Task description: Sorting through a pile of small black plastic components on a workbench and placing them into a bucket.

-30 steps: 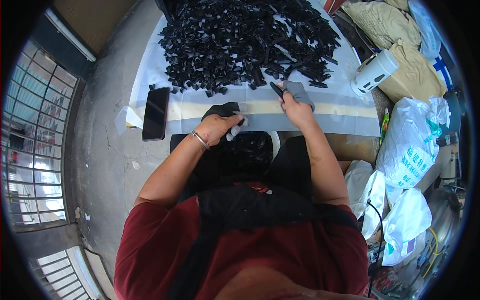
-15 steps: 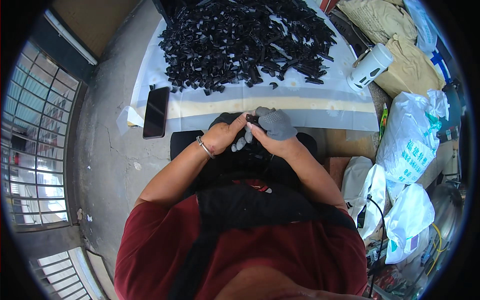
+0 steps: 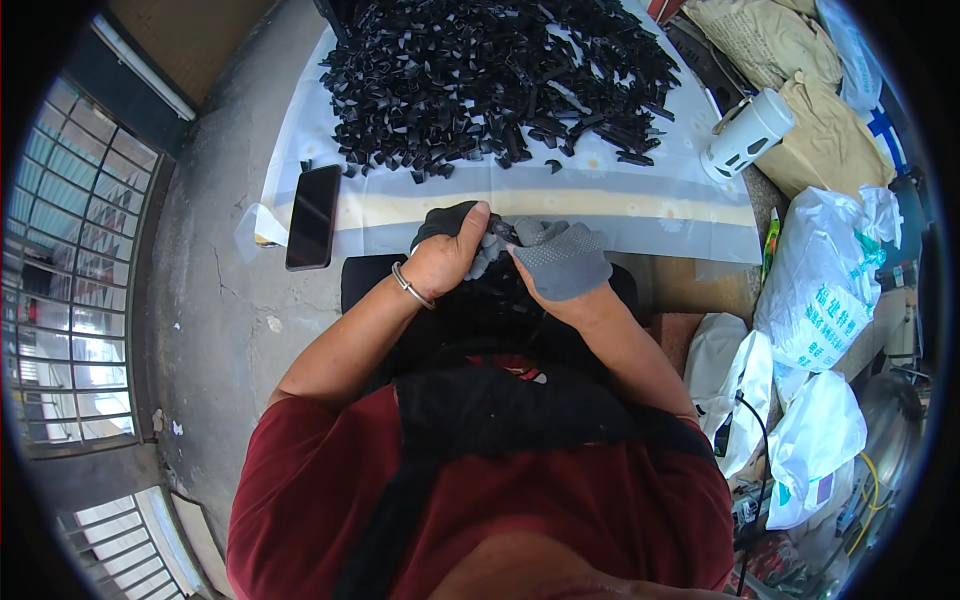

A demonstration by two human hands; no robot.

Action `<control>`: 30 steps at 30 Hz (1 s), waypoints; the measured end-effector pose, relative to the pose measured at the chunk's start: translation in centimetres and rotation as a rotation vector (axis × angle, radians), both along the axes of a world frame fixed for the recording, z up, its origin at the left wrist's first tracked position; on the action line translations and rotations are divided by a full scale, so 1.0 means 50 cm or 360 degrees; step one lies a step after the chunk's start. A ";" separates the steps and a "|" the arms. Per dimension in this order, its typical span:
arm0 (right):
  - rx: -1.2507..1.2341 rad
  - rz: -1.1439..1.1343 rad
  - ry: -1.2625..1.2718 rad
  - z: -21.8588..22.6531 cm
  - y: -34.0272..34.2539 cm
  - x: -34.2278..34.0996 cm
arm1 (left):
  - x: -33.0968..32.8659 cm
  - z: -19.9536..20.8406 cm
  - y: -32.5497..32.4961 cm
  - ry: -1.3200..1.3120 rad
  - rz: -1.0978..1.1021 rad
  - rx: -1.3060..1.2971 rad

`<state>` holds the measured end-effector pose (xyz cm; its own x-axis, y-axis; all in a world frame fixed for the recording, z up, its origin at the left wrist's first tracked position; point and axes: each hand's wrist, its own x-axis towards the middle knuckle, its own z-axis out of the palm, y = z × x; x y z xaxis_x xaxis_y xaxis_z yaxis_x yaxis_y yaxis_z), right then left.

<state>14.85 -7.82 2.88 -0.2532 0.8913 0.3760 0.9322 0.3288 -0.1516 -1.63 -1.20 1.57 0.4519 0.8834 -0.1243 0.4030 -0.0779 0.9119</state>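
My left hand [image 3: 452, 252], in a dark grey glove that leaves the thumb bare, is closed at the near edge of the table. Facing it, my right hand [image 3: 562, 262], in a lighter grey dotted glove, is curled closed too. Between the fingertips of both hands sits a small black plastic piece [image 3: 507, 232], partly covered by the fingers. Beyond the hands, a large heap of similar black plastic pieces [image 3: 450, 100] spreads over the table. More dark pieces appear below the hands, on my lap, hard to make out.
A pale tablecloth [image 3: 400, 212] with a yellow band covers the table. On it lie a dark phone [image 3: 313, 218] at left and a white tumbler [image 3: 748, 135] at right. White plastic bags [image 3: 820, 290] and brown sacks [image 3: 825, 135] crowd the right side.
My right hand has turned and moved slightly right, showing more of the glove's back. My left thumb now points up, and the hands are a little farther apart.
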 end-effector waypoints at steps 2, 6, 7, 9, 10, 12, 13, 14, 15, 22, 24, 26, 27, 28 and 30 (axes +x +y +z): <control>0.0262 -0.0014 -0.0148 0.004 0.001 -0.004 | 0.004 0.008 -0.001 -0.0082 -0.0082 0.0226; 0.0304 0.0055 -0.0055 -0.018 0.012 -0.003 | 0.014 0.010 -0.012 -0.0133 -0.0045 0.0457; 0.0356 0.0166 0.0040 -0.030 0.020 -0.004 | 0.022 0.010 -0.016 -0.0087 -0.0052 0.0599; 0.0404 0.0273 0.0134 -0.046 0.023 -0.006 | 0.026 0.007 -0.020 -0.0041 -0.0062 0.0737; 0.0320 0.0279 0.0191 -0.053 0.023 -0.008 | 0.022 0.000 -0.017 0.0001 -0.0089 0.0731; 0.0237 0.0285 0.0250 -0.052 0.030 -0.007 | 0.005 -0.015 -0.001 0.0229 -0.0225 0.0722; -0.0005 0.0269 0.0305 -0.041 0.033 -0.003 | -0.004 -0.018 0.008 0.0230 -0.0226 0.0722; -0.0247 0.0251 0.0359 -0.031 0.039 0.002 | -0.011 -0.019 0.019 0.0439 -0.0296 0.0833; -0.0247 0.0251 0.0360 -0.020 0.051 0.012 | -0.013 -0.020 0.029 0.0648 -0.0367 0.0941; -0.0412 -0.0483 0.0066 0.015 0.252 0.053 | 0.076 -0.048 0.145 0.0614 0.0041 0.1640; -0.0521 -0.0490 0.0012 0.017 0.279 0.041 | 0.106 -0.060 0.168 0.0699 -0.0012 0.1483; -0.0641 -0.0520 -0.0014 0.010 0.290 0.034 | 0.118 -0.068 0.174 0.0764 0.0004 0.1414; -0.0640 -0.0529 -0.0012 0.010 0.289 0.038 | 0.122 -0.071 0.177 0.0831 0.0027 0.1341; -0.0604 -0.0506 -0.0014 0.008 0.286 0.042 | 0.118 -0.075 0.175 0.0830 0.0025 0.1338; -0.0571 -0.0484 -0.0017 -0.006 0.274 0.057 | 0.106 -0.083 0.168 0.0780 0.0051 0.1553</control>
